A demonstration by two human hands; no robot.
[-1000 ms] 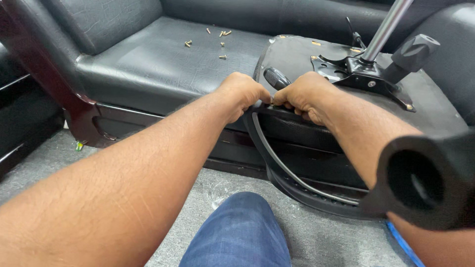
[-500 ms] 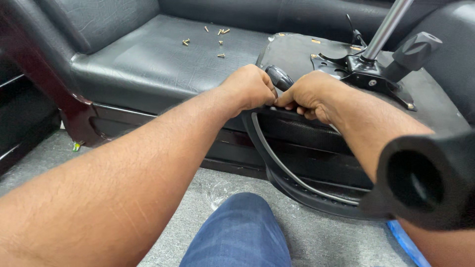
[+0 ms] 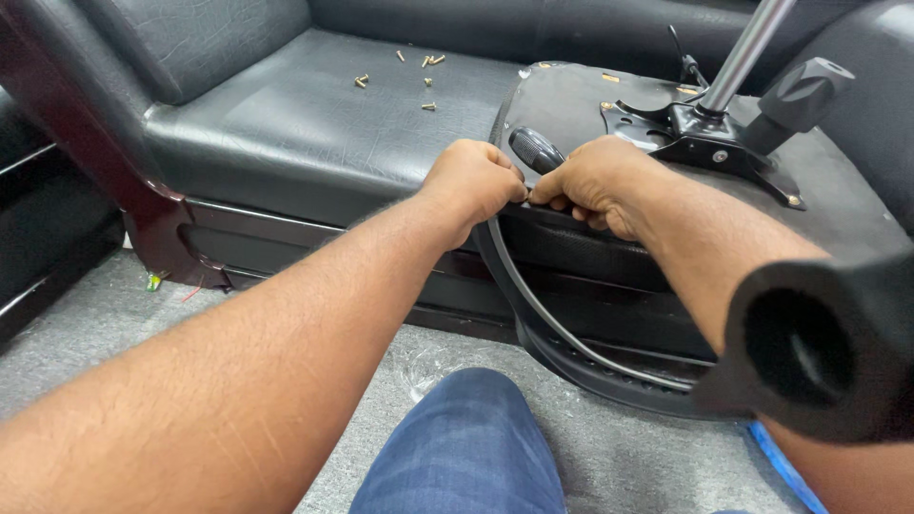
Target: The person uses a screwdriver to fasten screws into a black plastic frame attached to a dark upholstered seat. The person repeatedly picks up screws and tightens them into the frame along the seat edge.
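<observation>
At the near edge of the upturned chair seat point(image 3: 857, 224), both the left hand point(image 3: 473, 181) and right hand point(image 3: 588, 181) pinch the black trim strip point(image 3: 533, 295), which curves down and rightward from them.

The two hands, left hand point(image 3: 473, 181) and right hand point(image 3: 590, 181), sit close together at the edge of the upturned chair seat point(image 3: 838, 219). A black tool handle point(image 3: 535, 149) pokes up between them, so there is little room there. To the right, the metal plate point(image 3: 705, 138), the shiny pole point(image 3: 747, 52) and a black knob point(image 3: 800, 95) block the way. A chair armrest point(image 3: 819, 352) sticks out low on the right. The sofa seat point(image 3: 286, 133) on the left is wide open, with only small screws point(image 3: 424, 81) near the back. The grey floor point(image 3: 86, 333) below is open too.
</observation>
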